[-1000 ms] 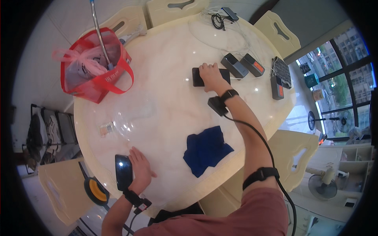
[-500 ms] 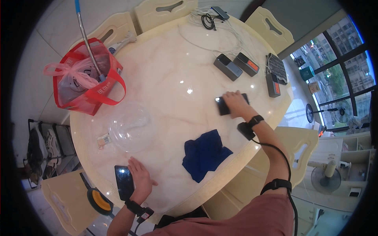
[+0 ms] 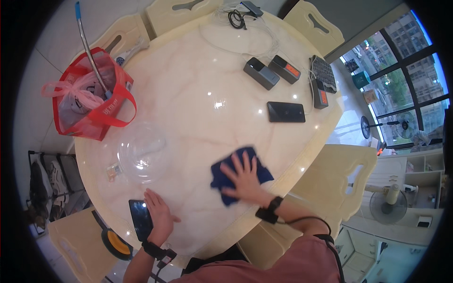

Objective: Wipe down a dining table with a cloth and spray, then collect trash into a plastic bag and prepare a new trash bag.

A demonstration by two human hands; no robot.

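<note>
My right hand (image 3: 244,181) lies spread flat over a dark blue cloth (image 3: 222,175) near the table's front right edge. Nothing is gripped in those fingers. At the near left, my left hand (image 3: 159,214) rests with its fingers stretched out on the marble-look table (image 3: 198,125), beside a black phone (image 3: 140,218). Part of that phone's edge is behind the hand and wrist. A second black phone (image 3: 286,112) lies face up to the right, apart from both hands. A clear round plastic lid or bowl (image 3: 141,155) sits beyond my left hand.
A red bag (image 3: 94,111) with a metal tube stands at the far left. Dark box-shaped devices (image 3: 261,73) and cables (image 3: 276,42) occupy the far right. A small packet (image 3: 113,172) lies by the clear plastic. Cream chairs (image 3: 339,179) surround the table; a yellow-and-black pan-like object (image 3: 117,241) is at lower left.
My right hand has left the phone on the right and come nearer, onto the blue cloth. The phone now lies uncovered, turned slightly. My left hand stays beside its phone; the view has shifted slightly.
</note>
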